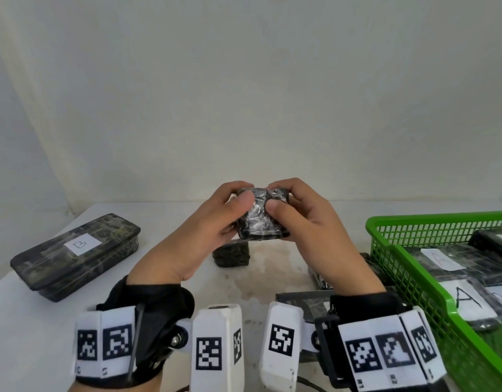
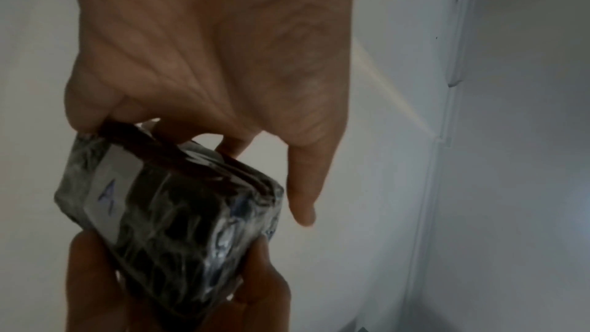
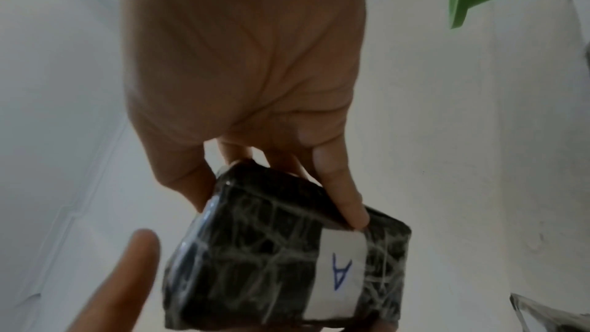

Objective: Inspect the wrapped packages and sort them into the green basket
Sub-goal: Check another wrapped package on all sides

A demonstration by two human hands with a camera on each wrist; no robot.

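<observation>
Small wrapped pkg (image 1: pixel 261 213) is held up in the air, left of the green basket (image 1: pixel 391 244) and above the table (image 1: pixel 32 321), w/ both hands on it. Left hand (image 1: pixel 204 230) grip: thumb on the near face, fingers curled over the far top edge. Right hand (image 1: pixel 306 230) grip: same on the other side, thumb pressed mid-face. Both grips are narrow, closed round the pkg.

Handling, as a judgement: the block looks stiff and compact, light enough for one hand. The clear film wrap is glossy and crinkled, so prob. slippery; best taken across opposite faces w/ thumb vs. fingers, not by the film corners. The wrist views show a white label (image 3: pixel 340 272) marked "A" on the underside, away from the head view. Keep fingers off it so it stays readable.

Room & edges: the basket's near rim stands up, so the pkg must be lifted over it, not slid. Inside the basket lie other A-labelled pkgs (image 1: pixel 467 301), leaving less free floor; a drop on top of them looks fine. Just left of the basket, under the right wrist, lie more wrapped pkgs (image 1: pixel 319 278). A small dark block (image 1: pixel 231 254) stands on the table below the hands. A long pkg marked "B" (image 1: pixel 77 253) lies well left of the basket, out of the path.
</observation>
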